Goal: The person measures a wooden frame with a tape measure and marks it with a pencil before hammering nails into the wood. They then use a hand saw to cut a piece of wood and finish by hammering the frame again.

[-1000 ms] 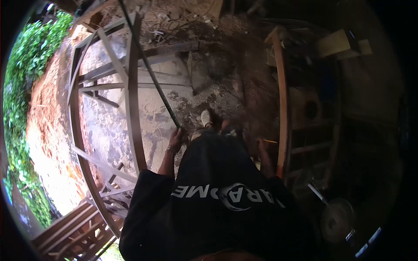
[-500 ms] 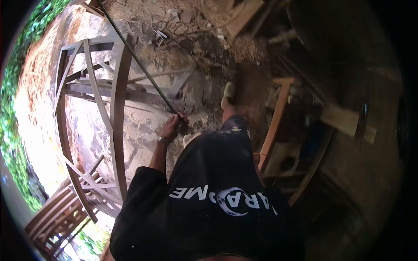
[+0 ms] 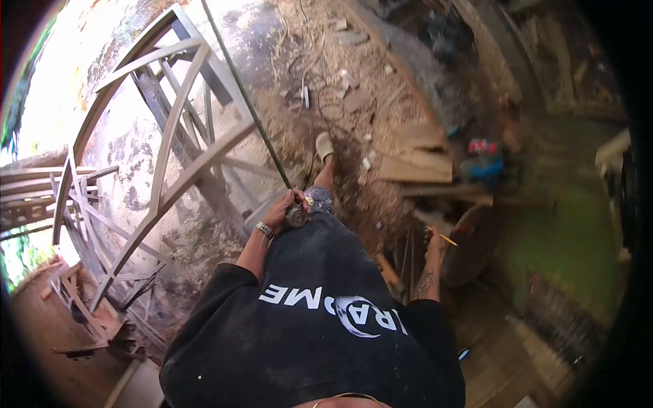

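My left hand point(image 3: 277, 210), with a watch point(image 3: 265, 230) on its wrist, is closed around a tape measure point(image 3: 296, 217) in front of my waist. The tape's long narrow blade point(image 3: 246, 102) runs out from the case to the top edge of the view, passing in front of a curved wooden frame point(image 3: 197, 165). Out to the right, my right hand point(image 3: 432, 239) has its fingers closed on a yellow pencil point(image 3: 447, 240), whose tip points away from me. Some of that hand's fingers are blurred.
The wooden frame with crossed slats stands on the dusty ground at left, near stacked slatted wood point(image 3: 27, 197). Wood offcuts point(image 3: 416, 166), shavings and a cord lie ahead. A red and blue object point(image 3: 484, 160), blurred, sits at right among boards.
My view has turned to the right. My right hand, mostly hidden beside my body before, now reaches outward with the pencil. The tape measure stays in my left hand, its blade still extended.
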A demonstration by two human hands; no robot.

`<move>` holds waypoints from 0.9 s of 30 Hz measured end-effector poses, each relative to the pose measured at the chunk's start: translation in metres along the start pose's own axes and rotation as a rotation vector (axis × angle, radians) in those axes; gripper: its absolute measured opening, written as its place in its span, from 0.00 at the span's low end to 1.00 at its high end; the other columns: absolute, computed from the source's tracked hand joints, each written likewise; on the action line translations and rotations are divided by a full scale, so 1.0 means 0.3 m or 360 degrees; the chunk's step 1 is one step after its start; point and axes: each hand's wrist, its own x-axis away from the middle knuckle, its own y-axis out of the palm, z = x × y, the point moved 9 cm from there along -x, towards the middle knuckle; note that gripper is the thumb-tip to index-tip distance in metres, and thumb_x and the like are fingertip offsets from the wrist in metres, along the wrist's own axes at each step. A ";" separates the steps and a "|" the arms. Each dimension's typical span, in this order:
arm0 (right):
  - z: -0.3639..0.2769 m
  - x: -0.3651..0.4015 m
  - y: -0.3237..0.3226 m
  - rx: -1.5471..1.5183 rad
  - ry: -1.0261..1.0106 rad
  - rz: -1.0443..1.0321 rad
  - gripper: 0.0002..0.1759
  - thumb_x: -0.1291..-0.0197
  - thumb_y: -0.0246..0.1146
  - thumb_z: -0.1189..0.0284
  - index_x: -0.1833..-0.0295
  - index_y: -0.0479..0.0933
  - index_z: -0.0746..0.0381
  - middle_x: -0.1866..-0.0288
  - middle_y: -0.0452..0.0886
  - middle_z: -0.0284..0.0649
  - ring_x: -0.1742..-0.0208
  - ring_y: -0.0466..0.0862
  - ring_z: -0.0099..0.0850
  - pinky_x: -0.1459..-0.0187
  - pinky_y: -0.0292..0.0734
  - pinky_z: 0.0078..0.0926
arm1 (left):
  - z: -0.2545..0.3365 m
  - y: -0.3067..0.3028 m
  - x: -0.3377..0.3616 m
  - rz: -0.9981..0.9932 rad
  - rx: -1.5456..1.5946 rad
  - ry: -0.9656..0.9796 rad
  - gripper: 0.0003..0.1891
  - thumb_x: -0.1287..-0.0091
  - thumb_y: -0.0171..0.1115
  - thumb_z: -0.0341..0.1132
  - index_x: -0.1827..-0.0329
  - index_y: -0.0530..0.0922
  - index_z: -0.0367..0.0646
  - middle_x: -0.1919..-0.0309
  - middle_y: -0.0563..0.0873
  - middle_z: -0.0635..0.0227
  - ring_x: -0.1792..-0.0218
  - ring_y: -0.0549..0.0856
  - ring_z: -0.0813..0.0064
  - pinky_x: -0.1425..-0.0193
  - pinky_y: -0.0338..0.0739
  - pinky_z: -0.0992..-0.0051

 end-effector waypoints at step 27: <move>-2.944 0.497 3.369 0.0982 -0.1766 -0.2252 0.37 0.21 0.45 0.47 0.70 0.82 0.66 0.66 0.86 0.43 0.72 0.80 0.26 0.71 0.75 0.22 | 2.131 -0.263 -1.136 0.0499 0.0891 0.1696 0.16 0.22 0.53 0.48 0.56 0.77 0.43 0.61 0.85 0.67 0.58 0.88 0.70 0.53 0.84 0.68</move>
